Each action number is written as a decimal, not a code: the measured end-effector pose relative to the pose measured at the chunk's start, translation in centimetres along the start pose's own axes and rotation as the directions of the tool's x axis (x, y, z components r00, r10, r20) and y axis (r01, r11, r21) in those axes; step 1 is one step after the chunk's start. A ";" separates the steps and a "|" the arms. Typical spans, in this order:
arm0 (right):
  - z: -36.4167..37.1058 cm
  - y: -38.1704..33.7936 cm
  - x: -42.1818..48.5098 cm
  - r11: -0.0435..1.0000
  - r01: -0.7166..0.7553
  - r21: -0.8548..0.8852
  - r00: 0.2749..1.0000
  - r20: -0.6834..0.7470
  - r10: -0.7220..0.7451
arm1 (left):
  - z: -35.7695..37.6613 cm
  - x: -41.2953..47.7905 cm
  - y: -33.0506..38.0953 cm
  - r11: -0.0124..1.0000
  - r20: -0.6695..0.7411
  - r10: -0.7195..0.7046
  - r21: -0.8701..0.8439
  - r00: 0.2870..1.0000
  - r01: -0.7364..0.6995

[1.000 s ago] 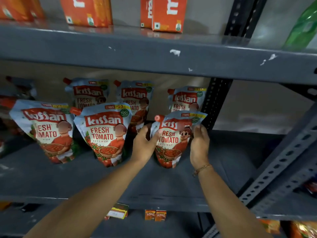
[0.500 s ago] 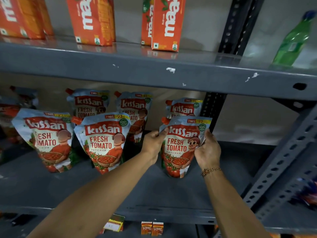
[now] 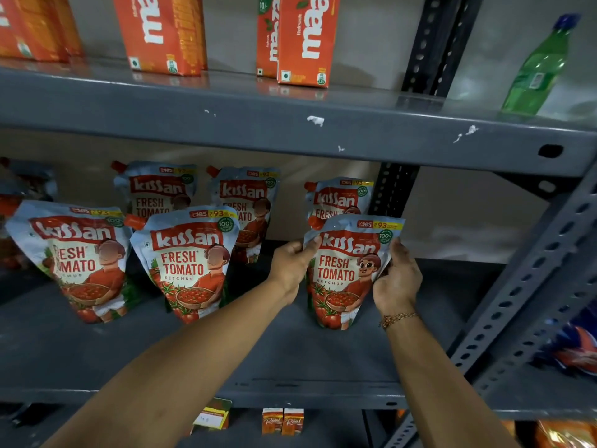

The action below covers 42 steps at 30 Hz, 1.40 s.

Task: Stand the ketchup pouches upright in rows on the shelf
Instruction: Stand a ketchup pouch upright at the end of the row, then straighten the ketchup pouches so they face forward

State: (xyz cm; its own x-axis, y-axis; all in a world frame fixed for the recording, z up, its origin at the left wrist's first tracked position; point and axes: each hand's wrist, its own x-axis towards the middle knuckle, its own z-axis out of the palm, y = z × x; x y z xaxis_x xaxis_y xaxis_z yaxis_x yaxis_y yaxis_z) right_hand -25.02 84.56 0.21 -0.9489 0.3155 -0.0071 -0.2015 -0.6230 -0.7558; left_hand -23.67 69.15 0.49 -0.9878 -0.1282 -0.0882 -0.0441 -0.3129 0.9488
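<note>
**Ketchup pouches on the middle shelf: front row, third pouch being set**

Both hands hold one Kissan ketchup pouch [image 3: 347, 270] at the right end of the front row on the grey metal shelf [image 3: 290, 360]. The left hand [image 3: 290, 270] grips its upper left edge, thumb laid over the printed face near the red spout; the right hand [image 3: 399, 282] cups its right edge, fingers wrapped behind. The pouch stands on its base, leaning slightly, label facing out.

Done so far, as far as the view shows: two other front-row pouches stand free, the middle front pouch [image 3: 187, 263] and the left front pouch [image 3: 77, 260], both tilted somewhat left. Behind them a back row of three stands against the wall: the back left pouch [image 3: 155, 192], the back middle pouch [image 3: 248, 202] and the back right pouch [image 3: 339, 198], the last directly behind the held pouch. At the far left edge something red and grey shows, possibly more pouches, but it is too blurred to tell.

Left to do, by judgement: release the held pouch once it balances, and perhaps straighten the leaning front pair. Bare shelf lies to the right of the held pouch, up to the perforated upright [image 3: 523, 286]; no loose pouches waiting to be shelved are in view, so whether more rows follow cannot be told.

Orange juice cartons [image 3: 307, 37] and a green bottle [image 3: 536, 69] stand on the shelf above.
</note>
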 end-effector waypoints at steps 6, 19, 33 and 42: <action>0.9 2.4 -3.7 0.735 0.219 -0.642 0.863 -0.224 -0.453 | -1.3 -1.6 -1.0 0.984 -0.143 0.064 0.176 0.988 -0.038; 9.8 11.4 -11.2 0.696 0.250 -0.673 0.895 0.435 0.099 | -10.9 -4.5 -1.0 0.997 -0.897 0.002 -0.030 0.443 -0.066; 14.6 12.8 -9.8 0.901 -0.279 -0.332 0.939 0.102 0.329 | -18.0 -2.3 3.8 0.960 -0.580 0.272 0.103 0.768 -0.262; 12.3 11.3 -7.9 0.940 -0.158 -0.302 0.987 -0.033 0.156 | -14.1 -2.2 3.2 0.975 -0.445 0.190 -0.022 0.875 -0.223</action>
State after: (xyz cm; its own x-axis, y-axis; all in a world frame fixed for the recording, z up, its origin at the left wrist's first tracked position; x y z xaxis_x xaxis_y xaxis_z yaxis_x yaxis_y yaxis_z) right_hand -22.76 66.22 -0.28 -0.9601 0.2382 -0.1464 0.0343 -0.4194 -0.9071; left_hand -19.51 55.19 -0.56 -0.8065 -0.5903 -0.0319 0.1804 -0.2972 0.9376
